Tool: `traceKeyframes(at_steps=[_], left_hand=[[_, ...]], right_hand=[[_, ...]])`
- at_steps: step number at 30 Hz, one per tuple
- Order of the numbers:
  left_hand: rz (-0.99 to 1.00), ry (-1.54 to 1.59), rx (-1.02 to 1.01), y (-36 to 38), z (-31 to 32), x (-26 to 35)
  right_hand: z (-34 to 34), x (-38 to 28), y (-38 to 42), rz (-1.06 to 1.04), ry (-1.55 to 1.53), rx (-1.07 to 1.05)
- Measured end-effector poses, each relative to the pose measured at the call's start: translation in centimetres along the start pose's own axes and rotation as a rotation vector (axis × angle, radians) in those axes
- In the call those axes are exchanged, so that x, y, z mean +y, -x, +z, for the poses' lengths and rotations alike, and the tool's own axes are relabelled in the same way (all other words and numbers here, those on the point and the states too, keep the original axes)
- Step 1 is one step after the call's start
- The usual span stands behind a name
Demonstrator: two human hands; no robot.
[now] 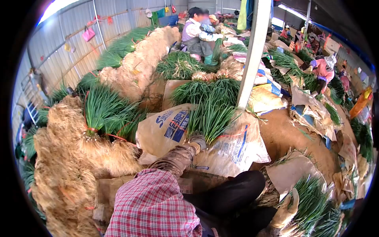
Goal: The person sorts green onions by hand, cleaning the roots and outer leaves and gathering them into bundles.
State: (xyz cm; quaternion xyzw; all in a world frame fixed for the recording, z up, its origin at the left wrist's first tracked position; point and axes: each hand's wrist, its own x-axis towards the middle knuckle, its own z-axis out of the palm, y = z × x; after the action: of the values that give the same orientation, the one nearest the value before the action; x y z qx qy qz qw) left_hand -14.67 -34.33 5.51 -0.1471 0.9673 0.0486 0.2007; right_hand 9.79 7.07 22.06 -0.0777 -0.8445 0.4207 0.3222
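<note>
My left hand (198, 140), in a grey glove, is closed at the near end of a bunch of green onions (213, 118) that fans out away from me. The bunch lies on a flattened printed sack (225, 156); the glove hides the fingers' exact hold. At the lower right my right hand (286, 211), in a pale glove, has its thumb and a finger raised apart. It is beside another pile of green onions (312, 203), with no stalk visible between the raised fingers.
Tan roots of stacked onions (67, 158) rise at the left, beside a red-banded bunch (102, 110). A white post (254, 55) stands ahead. One person (197, 35) sits beyond the onions; another in pink (324, 69) bends at the right. Brown sacking (288, 130) covers the right.
</note>
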Motion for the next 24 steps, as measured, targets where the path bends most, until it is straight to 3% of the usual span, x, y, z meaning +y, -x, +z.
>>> traceKeyframes(at_steps=[3,6,9,10,11,13,15,16,18,21,24], left_hand=[[0.077,0.083,0.251,3.2,-1.8,3.1],[0.402,0.181,0.417,5.4,-2.4,7.5],[0.775,0.388,0.528,9.4,-4.2,13.0],[0.84,0.447,0.517,10.8,-4.6,14.8],[0.914,0.507,0.503,12.3,-5.3,16.6],[1.046,0.561,0.421,16.3,-7.3,19.1],[1.156,0.592,0.293,19.0,-8.5,21.6],[1.213,0.665,0.352,19.5,-7.6,23.0],[1.291,0.803,0.431,21.3,-6.1,25.3],[1.357,0.674,0.209,24.5,-7.9,27.1],[1.474,0.773,0.344,26.1,-6.0,30.4]], right_hand=[[-0.6,-0.2,0.0,0.07,-0.036,0.016],[-0.4,0.4,0.2,0.026,-0.254,0.155],[-1.3,1.7,-1.0,-0.033,-0.213,0.281],[-2.5,-1.4,-1.1,0.239,-1.166,0.253],[-2.3,2.2,-1.6,0.093,-0.309,0.255],[-3.2,11.0,-1.0,0.019,0.033,0.166],[-4.0,19.1,1.2,-0.093,0.214,-0.026],[-4.0,21.9,3.3,-0.088,0.184,-0.033],[-3.9,24.1,6.4,0.12,0.23,-0.128],[-3.6,25.2,9.3,0.345,0.292,-0.222],[-3.2,25.9,10.7,0.455,0.314,-0.29]])
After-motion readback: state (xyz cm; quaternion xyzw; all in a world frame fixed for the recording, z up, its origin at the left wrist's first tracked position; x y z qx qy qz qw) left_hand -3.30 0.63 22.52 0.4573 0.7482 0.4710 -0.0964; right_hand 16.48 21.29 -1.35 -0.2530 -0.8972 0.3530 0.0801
